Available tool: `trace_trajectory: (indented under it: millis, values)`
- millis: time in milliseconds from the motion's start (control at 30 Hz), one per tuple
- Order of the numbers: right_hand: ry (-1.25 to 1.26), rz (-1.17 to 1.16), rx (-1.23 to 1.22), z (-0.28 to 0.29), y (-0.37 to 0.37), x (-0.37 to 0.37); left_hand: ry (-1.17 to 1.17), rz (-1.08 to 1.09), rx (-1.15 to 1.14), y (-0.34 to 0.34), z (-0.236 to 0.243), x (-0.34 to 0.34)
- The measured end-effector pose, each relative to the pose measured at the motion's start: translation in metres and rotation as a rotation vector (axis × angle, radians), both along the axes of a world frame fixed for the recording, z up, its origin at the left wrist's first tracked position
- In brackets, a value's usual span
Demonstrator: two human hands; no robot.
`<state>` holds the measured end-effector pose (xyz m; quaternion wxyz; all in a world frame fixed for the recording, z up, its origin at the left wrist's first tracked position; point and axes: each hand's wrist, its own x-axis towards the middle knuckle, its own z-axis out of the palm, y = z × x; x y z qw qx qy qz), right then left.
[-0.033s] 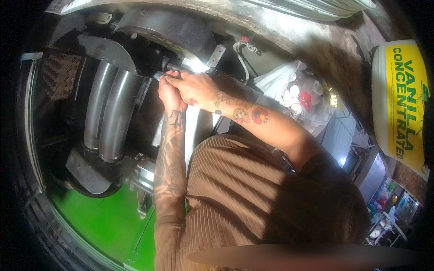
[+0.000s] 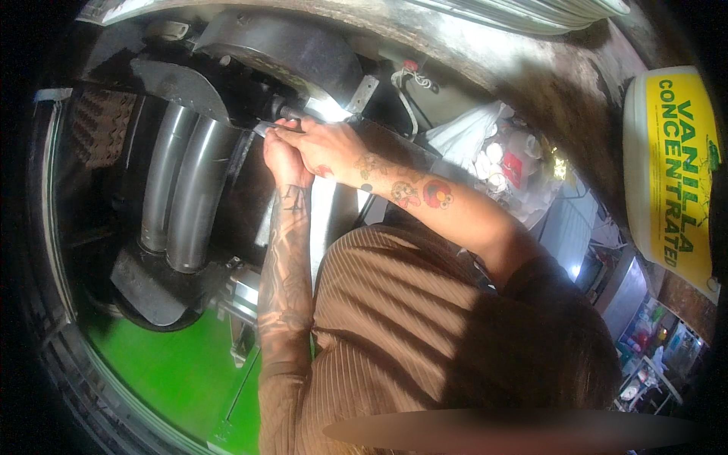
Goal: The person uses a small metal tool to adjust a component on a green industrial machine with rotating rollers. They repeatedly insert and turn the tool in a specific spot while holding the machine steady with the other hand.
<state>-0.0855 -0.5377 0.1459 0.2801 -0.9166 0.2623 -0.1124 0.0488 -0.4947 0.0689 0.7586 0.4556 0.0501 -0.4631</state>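
Observation:
Close together at the dough-roller-like machine, my left hand [image 2: 283,155] and my right hand [image 2: 331,145] meet in front of its dark frame. The left hand is closed, its fingers partly covered by the right. Between the fingertips shows a small pale grey piece [image 2: 262,130]. A thin dark tool [image 2: 282,125] runs along the right hand's fingers, which are closed on it; its exact kind is too small to tell. To the left of the hands stand two shiny metal rollers [image 2: 191,189], held between black end plates [image 2: 186,91].
Below the rollers lies a bright green surface [image 2: 167,371]. A rounded black housing [image 2: 277,49] rises beyond the hands. At right hang a clear plastic bag [image 2: 523,171] of mixed items and a white-and-yellow jug [image 2: 671,167]. A white cord [image 2: 406,98] dangles near the wall.
The small pale piece and the thin dark tool have shifted very slightly to the left with the fingertips. The forearms have hardly moved.

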Motion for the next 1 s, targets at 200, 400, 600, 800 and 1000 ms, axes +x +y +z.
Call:
trace_trajectory:
  millis: [200,400,600,800,1000]
  values:
    - [0.041,-0.072,0.031,0.005,0.009,0.007,-0.174,-0.029,0.084,0.0,0.011,0.005]
    - [0.047,-0.034,0.058,0.009,0.016,-0.003,-0.074,-0.093,0.104,0.014,0.012,-0.004]
    - [0.08,-0.057,0.109,0.003,0.016,-0.006,-0.303,-0.061,0.12,0.011,0.002,-0.007]
    - [0.022,-0.02,-0.017,-0.003,0.006,-0.002,-0.116,0.004,0.031,0.003,-0.002,-0.006]
    - [0.121,-0.013,-0.047,-0.001,0.01,-0.006,-0.202,-0.004,0.083,0.004,0.0,-0.012]
